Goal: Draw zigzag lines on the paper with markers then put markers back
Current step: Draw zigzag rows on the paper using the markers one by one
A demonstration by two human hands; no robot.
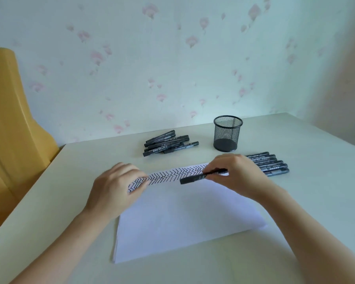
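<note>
On the pale tabletop (49, 212), a stack of white paper (182, 218) lies in front of the person, its far edge covered by a band of black zigzag lines (172, 174). The right hand (234, 173) hovers over the far right part of the sheet and pinches a black marker (201, 176) between thumb and fingertips; the marker lies nearly level, pointing left across the drawn band. The left hand (117, 187) rests on the paper's far left corner, its fingers curled down onto the sheet and pressing it; whether they pinch the paper's edge I cannot tell.

Just beyond the right hand, a row of black markers (273, 166) lies side by side on the table, close to the paper's far right corner. Further back and to the left, a loose pile of markers (168, 143) lies crosswise. Between these two groups, nearer the wall, stands an upright black mesh pen cup (227, 133), with no markers showing inside it.

Both bare forearms reach in from the near edge. The table's far edge meets a wall papered in pale blue-green with faint pink flowers (131, 68). At the left, beside the table, stands a yellow chair back (10, 119).
</note>
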